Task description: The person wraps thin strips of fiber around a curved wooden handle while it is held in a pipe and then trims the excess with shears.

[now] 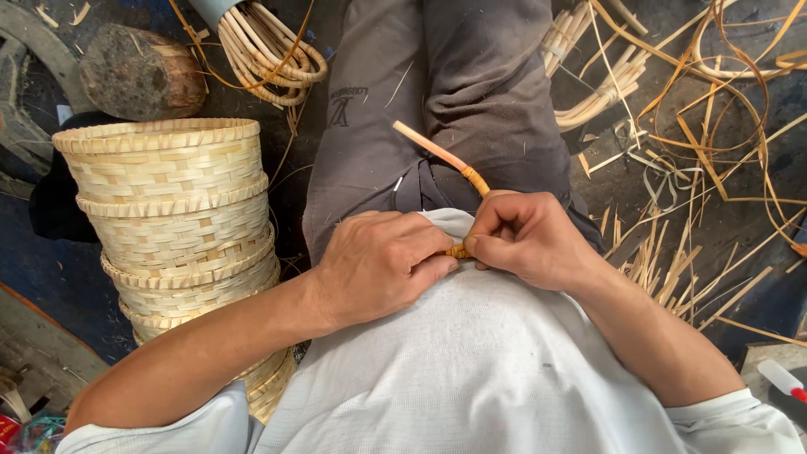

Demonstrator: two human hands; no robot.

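Fingers of the right hand [525, 240] pinch an orange-brown binding strip [476, 180] where it winds around a pale cane rod [429, 147], thumb and forefinger closed tight on it just above the person's lap. The left hand [378, 262] is curled shut on the near end of the same rod, knuckles up, its fingertips touching those of the right hand, so both grips meet at the wrapped stretch. The rod rises away from the hands at a slant across the dark grey trousers [454, 76], bare beyond the short wrapped section.

Doing this step well seems to call for steady tension: the left grip should hold the rod from turning while the right lays each turn flat and snug against the one before, with no gap and no overlap. A strip this thin would likely kink or split if bent sharply, so a smooth pull looks wiser than a jerk.

Just beside the left forearm stands a stack of woven baskets [172, 210], nested upside down on the floor. Bundles of bent cane loops [269, 55] lie beyond the knees, a log stump [139, 71] sits near them, and loose strips and splinters [714, 126] litter the floor to the right.
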